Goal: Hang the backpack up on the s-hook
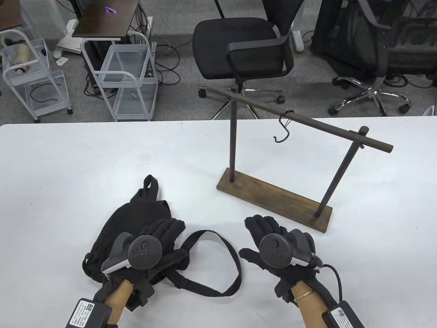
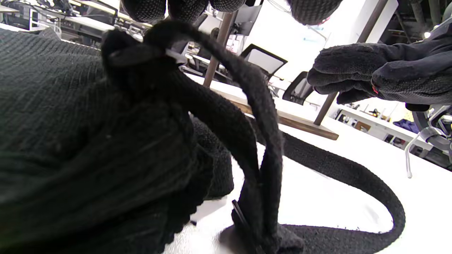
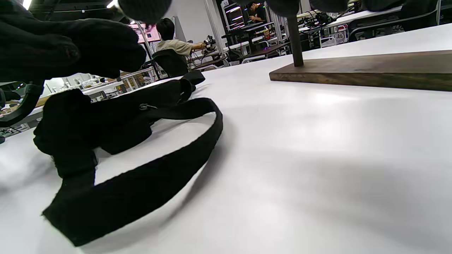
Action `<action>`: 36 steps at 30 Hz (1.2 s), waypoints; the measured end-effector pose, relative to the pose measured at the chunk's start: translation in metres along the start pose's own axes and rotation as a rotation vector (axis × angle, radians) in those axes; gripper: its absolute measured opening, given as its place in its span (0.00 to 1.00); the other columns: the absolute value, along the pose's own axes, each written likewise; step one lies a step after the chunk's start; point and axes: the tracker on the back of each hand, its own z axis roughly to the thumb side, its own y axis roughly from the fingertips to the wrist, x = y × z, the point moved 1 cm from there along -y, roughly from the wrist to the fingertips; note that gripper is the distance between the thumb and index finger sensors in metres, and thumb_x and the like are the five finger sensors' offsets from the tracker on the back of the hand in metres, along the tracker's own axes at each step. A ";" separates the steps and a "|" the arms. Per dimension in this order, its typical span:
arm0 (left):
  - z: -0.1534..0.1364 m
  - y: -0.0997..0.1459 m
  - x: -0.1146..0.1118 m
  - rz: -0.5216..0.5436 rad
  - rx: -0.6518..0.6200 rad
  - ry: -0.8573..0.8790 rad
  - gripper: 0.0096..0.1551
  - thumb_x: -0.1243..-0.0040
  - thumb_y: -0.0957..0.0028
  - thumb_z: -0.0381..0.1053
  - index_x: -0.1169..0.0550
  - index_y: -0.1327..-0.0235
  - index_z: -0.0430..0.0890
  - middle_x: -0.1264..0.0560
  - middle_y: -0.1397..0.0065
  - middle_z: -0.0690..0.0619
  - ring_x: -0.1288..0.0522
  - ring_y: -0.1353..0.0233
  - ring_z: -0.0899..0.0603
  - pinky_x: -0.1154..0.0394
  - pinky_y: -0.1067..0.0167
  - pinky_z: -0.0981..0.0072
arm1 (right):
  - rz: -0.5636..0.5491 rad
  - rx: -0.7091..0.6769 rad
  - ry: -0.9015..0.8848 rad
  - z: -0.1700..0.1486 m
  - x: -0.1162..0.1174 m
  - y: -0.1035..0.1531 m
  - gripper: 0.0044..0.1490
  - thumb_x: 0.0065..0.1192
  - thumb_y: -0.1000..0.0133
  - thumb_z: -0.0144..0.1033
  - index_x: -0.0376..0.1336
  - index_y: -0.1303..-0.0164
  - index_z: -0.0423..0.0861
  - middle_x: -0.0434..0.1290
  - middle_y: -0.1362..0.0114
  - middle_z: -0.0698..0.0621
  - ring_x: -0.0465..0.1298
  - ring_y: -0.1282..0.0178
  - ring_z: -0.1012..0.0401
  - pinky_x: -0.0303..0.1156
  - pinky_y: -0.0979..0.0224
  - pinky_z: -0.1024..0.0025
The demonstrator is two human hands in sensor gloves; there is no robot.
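Table view only: s-hook (image 1: 283,127) on rail, backpack (image 1: 136,218) flat.

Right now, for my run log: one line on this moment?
left hand: rests on backpack | right hand: free | s-hook: empty

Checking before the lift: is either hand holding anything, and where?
Left hand rests on the backpack body; a grip cannot be told. Right hand holds nothing.

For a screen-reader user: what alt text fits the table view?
Left hand rests on a black backpack lying on a white table; right hand lies bare beside it. Behind stands a wooden rack with an empty s-hook.
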 end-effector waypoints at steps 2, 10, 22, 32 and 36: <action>-0.001 0.000 0.000 -0.002 0.006 -0.005 0.44 0.58 0.34 0.63 0.49 0.13 0.41 0.45 0.11 0.38 0.45 0.14 0.25 0.46 0.29 0.21 | -0.001 0.001 0.001 0.000 0.000 0.000 0.55 0.48 0.32 0.56 0.40 0.13 0.28 0.48 0.12 0.25 0.52 0.18 0.25 0.56 0.28 0.24; -0.019 0.010 0.015 0.130 0.165 -0.048 0.41 0.58 0.33 0.59 0.48 0.13 0.40 0.44 0.12 0.37 0.45 0.15 0.25 0.45 0.30 0.22 | 0.011 0.007 0.006 0.000 0.002 -0.001 0.54 0.48 0.32 0.55 0.41 0.13 0.27 0.49 0.13 0.24 0.54 0.19 0.25 0.57 0.29 0.25; -0.120 0.049 0.014 0.089 0.839 -0.023 0.47 0.58 0.30 0.57 0.58 0.15 0.30 0.57 0.13 0.25 0.58 0.19 0.16 0.48 0.33 0.19 | 0.011 0.025 0.019 0.000 0.000 -0.001 0.54 0.48 0.31 0.53 0.42 0.14 0.25 0.50 0.14 0.22 0.55 0.20 0.25 0.58 0.29 0.25; -0.146 0.057 -0.002 -0.102 0.989 0.243 0.47 0.49 0.33 0.48 0.55 0.18 0.24 0.37 0.19 0.29 0.29 0.30 0.29 0.34 0.35 0.27 | 0.029 0.016 0.031 0.003 0.002 -0.002 0.53 0.49 0.31 0.52 0.43 0.14 0.25 0.52 0.14 0.22 0.57 0.20 0.26 0.58 0.29 0.26; -0.144 0.052 -0.004 -0.170 0.940 0.291 0.40 0.50 0.33 0.41 0.51 0.17 0.26 0.32 0.26 0.37 0.27 0.35 0.37 0.34 0.34 0.29 | 0.033 0.018 0.035 0.003 0.002 -0.002 0.53 0.49 0.31 0.52 0.43 0.14 0.25 0.52 0.14 0.23 0.57 0.21 0.26 0.59 0.29 0.26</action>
